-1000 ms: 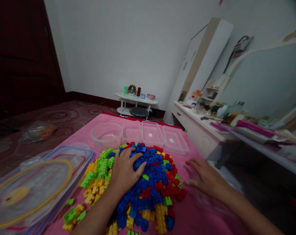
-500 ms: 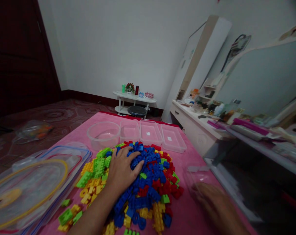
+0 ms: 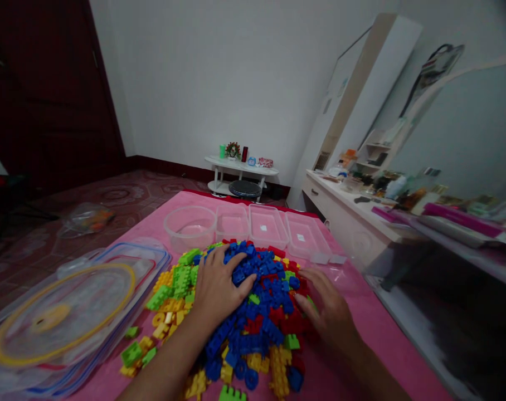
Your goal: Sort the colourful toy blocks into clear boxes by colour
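Note:
A heap of plastic building blocks [image 3: 263, 295] in blue, red, yellow and green covers the middle of the pink table [image 3: 378, 323]. My left hand [image 3: 219, 281] rests on the heap's upper left part, fingers spread over blue and green blocks. At the heap's right side, my right hand [image 3: 328, 306] has its thumb and fingers apart beside red blocks, with nothing visibly held. Behind the heap stand a round clear tub [image 3: 190, 227] and clear rectangular boxes, including a box with a white label [image 3: 267, 217]. A further clear plastic piece [image 3: 340, 270] lies beyond my right hand, its shape hard to make out.
Stacked clear lids [image 3: 86, 312] with yellow, blue and red rims lie on the left. A dressing table [image 3: 353, 200] crowded with bottles stands to the right. A low white stand [image 3: 240, 164] is at the far wall. A plastic bag [image 3: 88, 218] lies on the floor.
My right hand has moved away from a clear container at the right and in to the heap's edge. That container now appears nearer the row of boxes. My left hand stays on the blocks.

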The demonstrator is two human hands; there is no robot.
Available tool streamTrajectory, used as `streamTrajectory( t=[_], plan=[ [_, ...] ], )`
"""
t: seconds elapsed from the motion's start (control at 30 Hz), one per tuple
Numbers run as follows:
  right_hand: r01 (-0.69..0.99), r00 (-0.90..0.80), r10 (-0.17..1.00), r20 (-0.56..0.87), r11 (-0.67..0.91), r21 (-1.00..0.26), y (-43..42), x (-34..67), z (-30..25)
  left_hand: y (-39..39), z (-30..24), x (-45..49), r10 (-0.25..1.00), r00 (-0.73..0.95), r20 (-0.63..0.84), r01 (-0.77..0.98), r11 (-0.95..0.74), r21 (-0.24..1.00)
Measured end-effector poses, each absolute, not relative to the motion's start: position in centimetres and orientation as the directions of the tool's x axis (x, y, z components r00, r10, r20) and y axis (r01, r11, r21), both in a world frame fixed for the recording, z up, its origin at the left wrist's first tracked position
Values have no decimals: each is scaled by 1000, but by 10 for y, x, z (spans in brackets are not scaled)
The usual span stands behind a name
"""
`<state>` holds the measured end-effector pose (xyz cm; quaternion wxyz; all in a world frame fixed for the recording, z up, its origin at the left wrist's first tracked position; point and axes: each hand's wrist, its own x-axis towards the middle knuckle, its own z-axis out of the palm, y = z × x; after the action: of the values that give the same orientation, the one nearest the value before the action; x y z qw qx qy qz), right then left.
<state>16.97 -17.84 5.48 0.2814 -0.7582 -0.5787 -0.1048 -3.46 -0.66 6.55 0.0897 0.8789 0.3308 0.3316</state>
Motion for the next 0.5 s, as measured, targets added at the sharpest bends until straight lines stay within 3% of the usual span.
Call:
streamTrajectory(
  t=[0.13,0.5],
  plan=[
    [870,384,861,333,-218,-441,-159,148,39,-7,65,-35,675,549,492,562,-734,380],
    [789,370,876,308,-122,-603,-109,134,57,2,75,-38,653,633,416,534,-757,376]
  ],
)
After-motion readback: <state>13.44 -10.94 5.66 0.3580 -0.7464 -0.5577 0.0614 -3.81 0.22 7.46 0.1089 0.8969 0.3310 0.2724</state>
